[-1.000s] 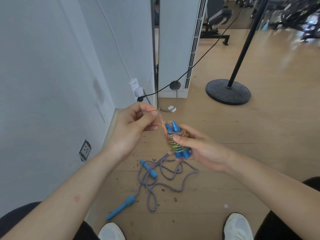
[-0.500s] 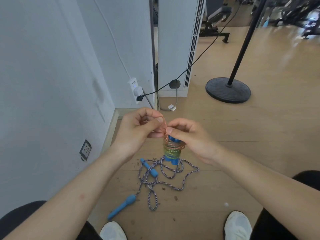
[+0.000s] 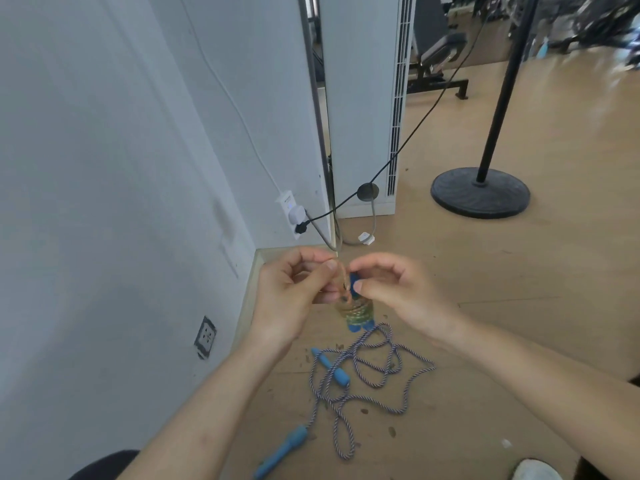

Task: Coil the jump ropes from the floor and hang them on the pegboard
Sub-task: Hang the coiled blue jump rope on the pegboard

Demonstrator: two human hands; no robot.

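Pinching coiled rope (image 3: 355, 310): left hand (image 3: 287, 296), right hand (image 3: 398, 292); blue handles (image 3: 356, 326) mostly hidden.

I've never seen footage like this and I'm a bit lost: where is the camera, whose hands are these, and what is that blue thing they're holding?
There is no machine here. A person wears one wide-angle camera on the head, looking forward and down, so you see their own two arms. The left hand pinches the loose orange end of a coiled jump rope, whose cord is wound round its two blue handles. The right hand pinches the top of one handle. Below them, on the wooden floor, a second jump rope, purple-and-white with blue handles, lies loose and tangled. A white wall is on the left, and a black stand base sits farther back. No pegboard is in view.
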